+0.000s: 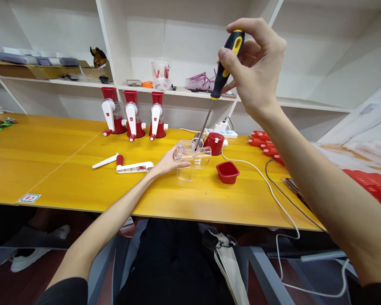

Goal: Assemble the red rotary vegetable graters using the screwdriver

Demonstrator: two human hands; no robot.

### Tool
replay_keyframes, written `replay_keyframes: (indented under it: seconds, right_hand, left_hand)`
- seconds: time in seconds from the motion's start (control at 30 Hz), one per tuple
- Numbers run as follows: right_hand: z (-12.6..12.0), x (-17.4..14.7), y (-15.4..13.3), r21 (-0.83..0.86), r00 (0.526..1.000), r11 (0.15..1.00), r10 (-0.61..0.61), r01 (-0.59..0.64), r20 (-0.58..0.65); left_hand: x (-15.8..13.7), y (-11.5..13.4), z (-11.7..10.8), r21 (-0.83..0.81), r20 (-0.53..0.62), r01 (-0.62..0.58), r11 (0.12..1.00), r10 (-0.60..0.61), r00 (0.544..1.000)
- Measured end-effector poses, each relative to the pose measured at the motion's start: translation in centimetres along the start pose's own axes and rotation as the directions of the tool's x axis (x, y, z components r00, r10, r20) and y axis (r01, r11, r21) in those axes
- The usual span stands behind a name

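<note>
My right hand [254,63] is raised and closed around the black and yellow handle of a screwdriver [226,63]. The shaft slants down to the left, and its tip reaches a clear plastic grater housing [201,159]. My left hand [171,161] grips that housing from its left side, just over the table. Behind it a metal grater drum [198,139] shows in part beside a red base [213,144]. A red square cup [227,172] stands to the right. Left of my left hand lie a white crank handle with a red knob [135,167] and a white strip [104,162].
Three red and white rotary graters [131,114] stand along the back of the yellow table [66,178]. A power strip [225,133] and a white cable [263,171] lie to the right, with red plastic parts [263,142] beyond. Shelves [184,94] rise behind.
</note>
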State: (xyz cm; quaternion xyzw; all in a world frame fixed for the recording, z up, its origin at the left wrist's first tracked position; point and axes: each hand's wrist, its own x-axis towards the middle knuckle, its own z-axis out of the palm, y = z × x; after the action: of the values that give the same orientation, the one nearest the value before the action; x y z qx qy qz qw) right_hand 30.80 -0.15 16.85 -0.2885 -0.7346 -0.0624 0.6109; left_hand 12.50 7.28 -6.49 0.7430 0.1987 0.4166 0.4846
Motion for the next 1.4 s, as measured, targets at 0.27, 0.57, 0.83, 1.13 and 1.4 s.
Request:
replay_keyframes:
  seconds: [0.27, 0.57, 0.83, 1.13, 1.4]
  right_hand:
    - [-0.3, 0.8, -0.4, -0.031, 0.999, 0.999, -0.02, 0.021, 0.045]
    - [-0.4, 0.9, -0.3, -0.017, 0.994, 0.997, -0.072, 0.073, 0.087]
    - [-0.3, 1.1, -0.2, -0.066, 0.986, 0.992, -0.099, 0.109, 0.136]
    - [-0.5, 1.7, -0.5, -0.035, 0.981, 0.995, -0.091, 0.098, 0.17]
    - [-0.9, 2.0, 0.3, 0.0, 0.942, 0.999, -0.043, 0.045, 0.333]
  left_hand:
    - [0.1, 0.1, 0.0, 0.045, -0.005, 0.001, 0.999, 0.0, 1.0]
    - [0.0, 0.8, 0.2, 0.048, -0.019, -0.008, 0.999, 0.009, 1.0]
    - [0.2, 0.2, 0.1, 0.048, -0.028, -0.021, 0.999, 0.022, 0.999]
    - [0.0, 0.6, 0.2, 0.07, -0.022, -0.032, 0.997, 0.033, 0.999]
    - [0.0, 0.4, 0.2, 0.047, -0.023, -0.009, 0.999, 0.01, 1.0]
